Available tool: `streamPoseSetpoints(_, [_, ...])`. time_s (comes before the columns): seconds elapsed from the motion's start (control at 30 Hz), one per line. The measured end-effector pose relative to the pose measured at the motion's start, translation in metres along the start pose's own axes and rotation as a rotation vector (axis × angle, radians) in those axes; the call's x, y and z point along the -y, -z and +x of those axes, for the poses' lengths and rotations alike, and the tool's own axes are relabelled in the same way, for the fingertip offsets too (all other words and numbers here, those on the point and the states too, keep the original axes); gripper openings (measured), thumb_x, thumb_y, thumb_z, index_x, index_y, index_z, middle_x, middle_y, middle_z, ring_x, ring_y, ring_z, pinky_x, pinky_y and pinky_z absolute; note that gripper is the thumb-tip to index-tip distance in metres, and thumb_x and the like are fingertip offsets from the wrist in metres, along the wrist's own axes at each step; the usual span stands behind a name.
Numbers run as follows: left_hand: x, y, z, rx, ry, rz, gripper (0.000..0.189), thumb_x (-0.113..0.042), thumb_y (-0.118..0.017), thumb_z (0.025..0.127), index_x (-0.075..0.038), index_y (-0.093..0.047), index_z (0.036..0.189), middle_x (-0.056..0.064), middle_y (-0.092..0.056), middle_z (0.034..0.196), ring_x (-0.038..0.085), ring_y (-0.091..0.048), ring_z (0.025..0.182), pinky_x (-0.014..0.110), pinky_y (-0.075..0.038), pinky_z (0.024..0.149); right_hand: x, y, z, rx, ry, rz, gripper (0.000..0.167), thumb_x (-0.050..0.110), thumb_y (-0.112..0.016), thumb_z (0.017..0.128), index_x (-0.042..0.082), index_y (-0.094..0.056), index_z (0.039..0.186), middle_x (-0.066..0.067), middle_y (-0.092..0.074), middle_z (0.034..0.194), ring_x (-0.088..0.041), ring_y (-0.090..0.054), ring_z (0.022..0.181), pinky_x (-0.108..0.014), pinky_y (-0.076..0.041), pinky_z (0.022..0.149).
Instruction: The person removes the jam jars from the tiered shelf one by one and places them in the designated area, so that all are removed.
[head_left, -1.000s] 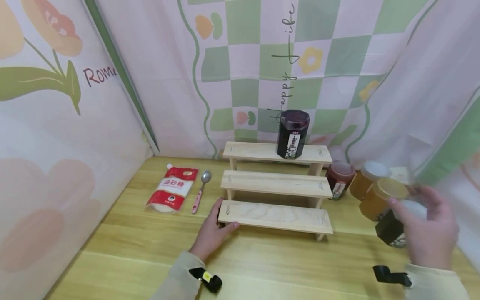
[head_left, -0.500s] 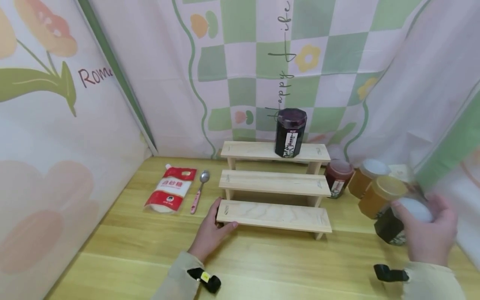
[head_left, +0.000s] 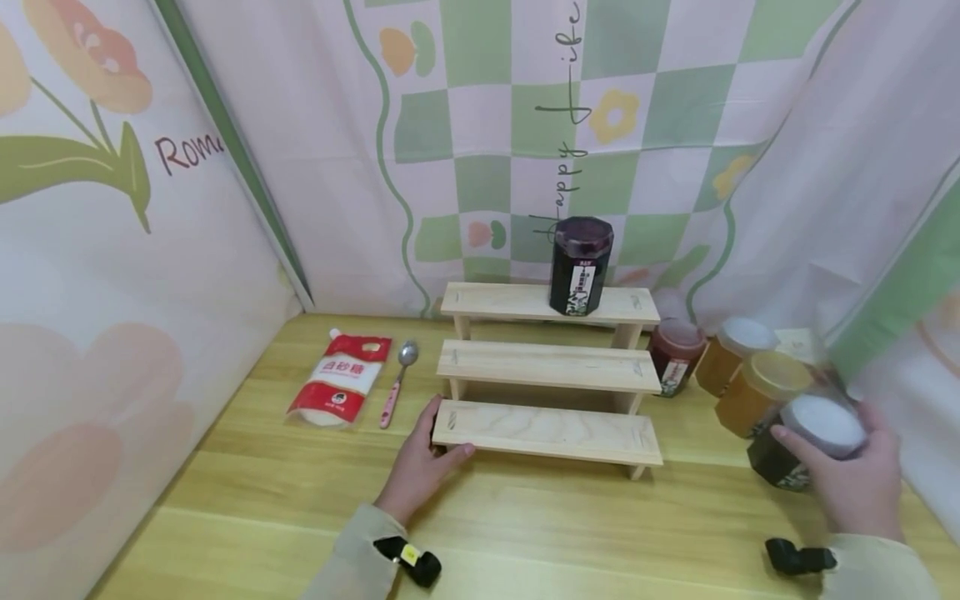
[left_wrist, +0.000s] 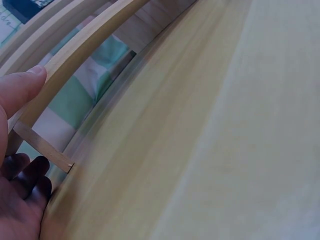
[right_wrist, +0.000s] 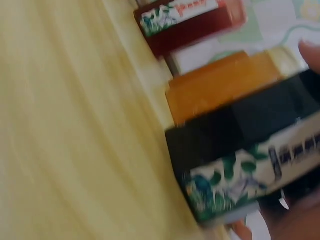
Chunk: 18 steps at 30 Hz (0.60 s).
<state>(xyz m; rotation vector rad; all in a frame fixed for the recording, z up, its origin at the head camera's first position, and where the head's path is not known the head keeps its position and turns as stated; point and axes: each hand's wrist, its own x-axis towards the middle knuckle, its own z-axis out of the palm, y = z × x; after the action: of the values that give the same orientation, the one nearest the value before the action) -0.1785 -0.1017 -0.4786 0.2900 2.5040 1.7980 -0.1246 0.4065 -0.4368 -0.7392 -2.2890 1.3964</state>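
A three-step wooden display stand [head_left: 547, 427] occupies the middle of the wooden table. My left hand [head_left: 422, 467] grips the left end of its lowest step. In the left wrist view the thumb [left_wrist: 22, 87] lies on the step's edge and the fingers curl by the leg. At the right, my right hand [head_left: 862, 479] holds a dark jar [head_left: 776, 457] with a white lid, thumb and fingers on opposite sides. The right wrist view has that dark jar [right_wrist: 235, 135] close up, its label printed with leaves and a bird. Whether it touches the table is unclear.
A dark purple jar [head_left: 581, 271] stands on the top step. Behind the held jar are a yellow-lidded amber jar [head_left: 750, 408], a white-lidded amber jar [head_left: 720, 367] and a red jar [head_left: 675, 358]. A sugar bag [head_left: 341, 379] and a spoon [head_left: 397, 387] lie left.
My right hand has settled lower around the dark jar, leaving more of its white lid visible. The left hand keeps its grip on the stand. The head view has shifted slightly.
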Motion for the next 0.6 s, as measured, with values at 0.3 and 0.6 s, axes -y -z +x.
streamPoseSetpoints(0.3, [0.002, 0.0, 0.001, -0.006, 0.004, -0.005, 0.101, -0.04, -0.079, 0.086, -0.013, -0.018, 0.162, 0.012, -0.033, 0.161, 0.034, -0.032, 0.146, 0.053, -0.028, 0.118, -0.03, 0.015, 0.006, 0.121, 0.192, -0.154, 0.092, 0.034, -0.079, 0.088, 0.022, -0.025, 0.161, -0.007, -0.047, 0.139, 0.005, -0.044, 0.107, -0.01, -0.037, 0.095])
streamPoseSetpoints(0.6, [0.001, 0.0, 0.0, -0.002, 0.002, 0.002, 0.101, -0.04, -0.079, 0.087, -0.013, -0.017, 0.161, 0.012, -0.033, 0.161, 0.034, -0.032, 0.146, 0.052, -0.028, 0.118, -0.044, 0.017, 0.003, 0.158, 0.193, -0.158, 0.079, 0.034, -0.078, 0.089, 0.021, -0.036, 0.155, 0.029, -0.045, 0.104, 0.011, -0.042, 0.088, -0.009, -0.036, 0.065])
